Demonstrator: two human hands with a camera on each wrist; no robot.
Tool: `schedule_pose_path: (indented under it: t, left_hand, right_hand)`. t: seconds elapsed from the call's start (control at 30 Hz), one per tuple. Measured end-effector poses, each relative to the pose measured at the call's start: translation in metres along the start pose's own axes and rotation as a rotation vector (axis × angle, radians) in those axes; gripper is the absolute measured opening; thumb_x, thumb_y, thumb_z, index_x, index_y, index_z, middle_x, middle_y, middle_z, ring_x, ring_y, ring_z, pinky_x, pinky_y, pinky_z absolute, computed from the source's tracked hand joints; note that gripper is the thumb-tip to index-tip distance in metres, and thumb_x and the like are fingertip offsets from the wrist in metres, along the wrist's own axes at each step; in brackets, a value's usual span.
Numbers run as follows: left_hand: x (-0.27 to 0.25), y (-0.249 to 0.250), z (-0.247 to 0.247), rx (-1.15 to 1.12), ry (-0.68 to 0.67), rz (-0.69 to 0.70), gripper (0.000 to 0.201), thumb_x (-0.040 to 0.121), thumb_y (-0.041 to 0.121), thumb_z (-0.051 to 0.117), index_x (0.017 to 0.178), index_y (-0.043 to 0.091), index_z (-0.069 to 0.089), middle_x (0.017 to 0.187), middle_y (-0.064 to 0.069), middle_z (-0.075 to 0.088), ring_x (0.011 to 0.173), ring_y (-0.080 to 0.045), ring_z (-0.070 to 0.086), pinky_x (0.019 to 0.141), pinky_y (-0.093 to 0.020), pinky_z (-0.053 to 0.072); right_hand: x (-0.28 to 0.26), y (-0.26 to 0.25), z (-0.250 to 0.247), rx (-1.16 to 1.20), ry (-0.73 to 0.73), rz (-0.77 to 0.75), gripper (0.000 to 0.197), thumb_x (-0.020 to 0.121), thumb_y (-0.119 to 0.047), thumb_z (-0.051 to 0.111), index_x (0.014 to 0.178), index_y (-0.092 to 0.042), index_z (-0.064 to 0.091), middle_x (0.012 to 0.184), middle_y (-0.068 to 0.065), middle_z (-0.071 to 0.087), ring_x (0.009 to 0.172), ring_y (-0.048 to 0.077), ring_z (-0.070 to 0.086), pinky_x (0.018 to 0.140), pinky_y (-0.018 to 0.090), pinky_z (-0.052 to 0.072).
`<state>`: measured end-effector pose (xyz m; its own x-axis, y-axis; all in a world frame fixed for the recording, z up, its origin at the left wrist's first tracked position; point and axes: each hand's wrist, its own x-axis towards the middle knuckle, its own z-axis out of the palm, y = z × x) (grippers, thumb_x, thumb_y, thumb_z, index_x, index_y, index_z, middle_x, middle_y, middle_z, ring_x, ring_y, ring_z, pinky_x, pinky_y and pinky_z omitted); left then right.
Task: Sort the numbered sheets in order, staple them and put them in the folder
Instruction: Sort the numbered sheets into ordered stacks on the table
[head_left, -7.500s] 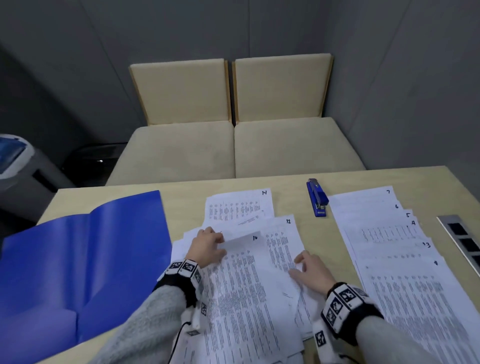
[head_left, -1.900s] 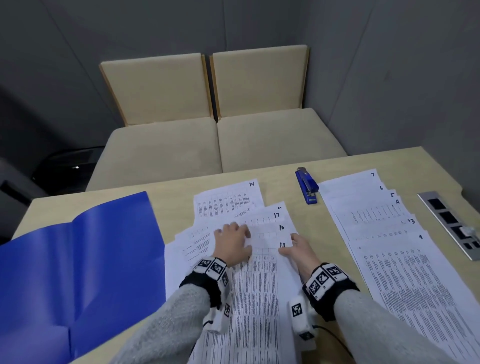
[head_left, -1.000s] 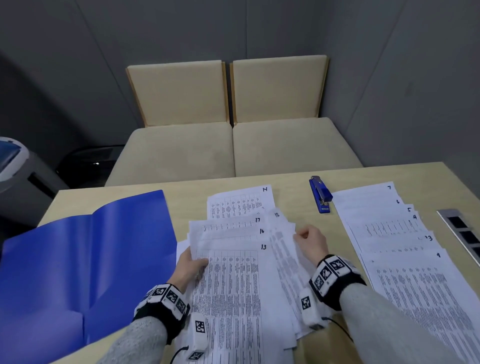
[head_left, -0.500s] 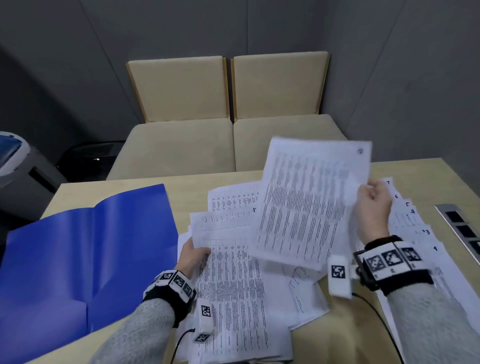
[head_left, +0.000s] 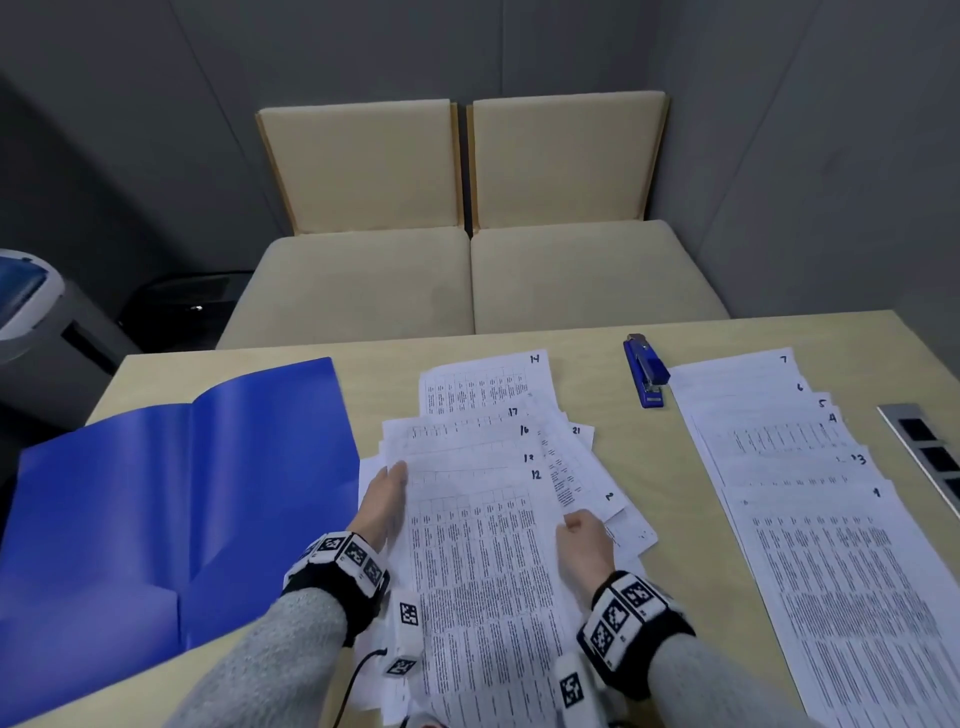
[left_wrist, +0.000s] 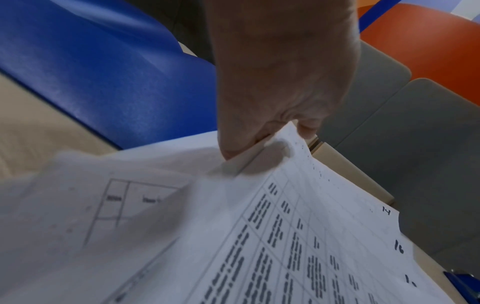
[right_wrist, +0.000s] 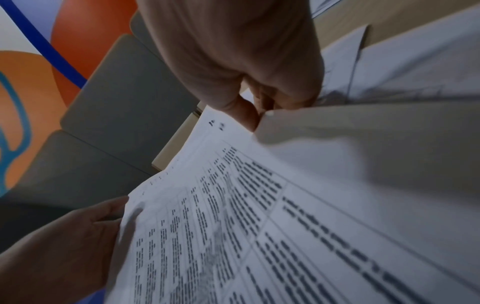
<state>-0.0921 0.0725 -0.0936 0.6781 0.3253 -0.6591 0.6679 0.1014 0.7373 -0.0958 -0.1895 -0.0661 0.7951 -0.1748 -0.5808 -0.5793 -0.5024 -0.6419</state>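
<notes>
Sorting step in hand, not stapling yet; sheet 12 (head_left: 483, 561) sits on top of the middle pile at lower centre of the head view, with 13, 16, 17 and 14 fanned above it toward the top of the pile; sheets 21 (head_left: 575, 431) and 2 (head_left: 609, 498) poke out loose on the pile's right side.

Left hand (head_left: 383, 506) grasps the left edge of the top sheets, thumb on top and fingers under, per left wrist view; right hand (head_left: 584, 540) pinches the right edge of sheet 12, fingers curled, grip clenched on paper.

Second pile (head_left: 810, 499) at right of frame shows 7, 6, 5, 4, 3 and one more number too blurred to read, fanned down the surface (head_left: 649, 467); blue stapler (head_left: 645, 370) lies between the two piles, upper centre right, touching neither hand; blue folder (head_left: 171, 499) lies open at left of frame, right edge just beside the left hand.

Judgement: roughly mid-sort; middle pile has gaps (15 not seen) and strays such as 2 belong with the right pile. Next move calls for releasing 12, pulling the out-of-sequence sheets, then merging and squaring both piles before stapling.
</notes>
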Motion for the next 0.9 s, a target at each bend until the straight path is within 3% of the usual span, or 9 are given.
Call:
schedule_pose_path:
  t: [0.07, 0.13, 0.27, 0.4, 0.47, 0.57, 0.67, 0.8, 0.9]
  left_hand:
    - [-0.010, 0.004, 0.004, -0.077, -0.005, 0.018, 0.082, 0.082, 0.054, 0.052, 0.148, 0.013, 0.024, 0.154, -0.001, 0.028, 0.139, -0.023, 0.033, 0.115, -0.043, 0.026]
    - [-0.025, 0.012, 0.005, -0.045, -0.041, 0.041, 0.075, 0.076, 0.024, 0.071, 0.139, 0.006, 0.034, 0.141, -0.014, 0.046, 0.124, -0.028, 0.051, 0.103, -0.041, 0.043]
    - [-0.035, 0.017, 0.005, 0.134, -0.053, 0.137, 0.048, 0.078, -0.017, 0.051, 0.119, 0.007, 0.043, 0.104, -0.018, 0.062, 0.082, -0.030, 0.059, 0.064, -0.033, 0.047]
    - [-0.040, 0.029, 0.002, 0.080, -0.210, 0.207, 0.054, 0.081, -0.018, 0.049, 0.126, 0.012, 0.043, 0.108, -0.027, 0.061, 0.080, -0.028, 0.055, 0.065, -0.037, 0.045]
    - [-0.041, 0.041, 0.005, 0.051, -0.295, 0.230, 0.057, 0.081, -0.019, 0.049, 0.128, 0.012, 0.044, 0.114, -0.023, 0.061, 0.085, -0.027, 0.057, 0.068, -0.036, 0.046]
    - [-0.043, 0.059, 0.020, -0.015, -0.383, 0.258, 0.055, 0.080, -0.022, 0.046, 0.125, 0.009, 0.047, 0.116, -0.015, 0.063, 0.094, -0.025, 0.061, 0.072, -0.031, 0.047]
    - [-0.029, 0.066, 0.040, 0.007, -0.379, 0.262, 0.048, 0.082, -0.018, 0.050, 0.125, 0.004, 0.046, 0.119, -0.018, 0.062, 0.101, -0.029, 0.062, 0.080, -0.034, 0.048]
    - [0.008, 0.079, 0.060, 0.438, -0.122, 0.346, 0.055, 0.080, 0.034, 0.073, 0.119, 0.011, 0.041, 0.108, -0.014, 0.056, 0.087, -0.023, 0.059, 0.074, -0.032, 0.049]
    - [0.033, 0.097, 0.063, 0.772, 0.280, 0.588, 0.041, 0.088, 0.034, 0.062, 0.118, 0.011, 0.046, 0.115, -0.012, 0.050, 0.100, -0.026, 0.053, 0.083, -0.036, 0.047]
  right_hand:
    - [0.001, -0.005, 0.001, -0.015, -0.005, 0.031, 0.024, 0.093, -0.006, 0.042, 0.114, -0.005, 0.053, 0.102, 0.008, 0.057, 0.089, 0.023, 0.052, 0.077, 0.029, 0.044]
    - [-0.001, -0.011, 0.001, -0.039, -0.028, 0.066, 0.029, 0.093, -0.006, 0.041, 0.119, -0.005, 0.051, 0.113, 0.012, 0.058, 0.097, 0.027, 0.053, 0.083, 0.032, 0.044]
    - [-0.001, -0.016, -0.004, -0.150, -0.123, 0.089, 0.031, 0.091, -0.012, 0.043, 0.122, -0.005, 0.047, 0.124, 0.012, 0.054, 0.107, 0.027, 0.053, 0.090, 0.032, 0.043]
    - [0.008, -0.021, -0.028, -0.312, -0.015, -0.168, 0.050, 0.077, -0.030, 0.065, 0.119, -0.017, 0.039, 0.114, -0.002, 0.040, 0.107, 0.021, 0.046, 0.087, 0.033, 0.042]
    - [0.016, -0.026, -0.044, -0.170, 0.004, -0.222, 0.062, 0.072, -0.026, 0.072, 0.124, -0.019, 0.039, 0.118, -0.001, 0.042, 0.112, 0.019, 0.046, 0.093, 0.037, 0.043]
    - [0.019, -0.037, -0.062, 0.342, -0.270, -0.120, 0.035, 0.084, -0.004, 0.062, 0.117, -0.008, 0.054, 0.110, 0.008, 0.065, 0.094, 0.021, 0.065, 0.079, 0.034, 0.054]
    - [0.025, -0.038, -0.071, 0.366, -0.288, -0.147, 0.026, 0.089, 0.002, 0.051, 0.110, -0.009, 0.062, 0.100, 0.006, 0.072, 0.088, 0.019, 0.069, 0.069, 0.029, 0.054]
    - [0.044, -0.026, -0.070, 0.198, -0.149, -0.130, 0.036, 0.085, 0.002, 0.048, 0.116, -0.011, 0.061, 0.111, 0.004, 0.067, 0.104, 0.024, 0.063, 0.094, 0.038, 0.050]
    - [0.049, -0.018, -0.068, 0.076, -0.170, -0.090, 0.040, 0.084, -0.001, 0.046, 0.120, -0.014, 0.059, 0.116, 0.003, 0.064, 0.107, 0.024, 0.059, 0.097, 0.035, 0.046]
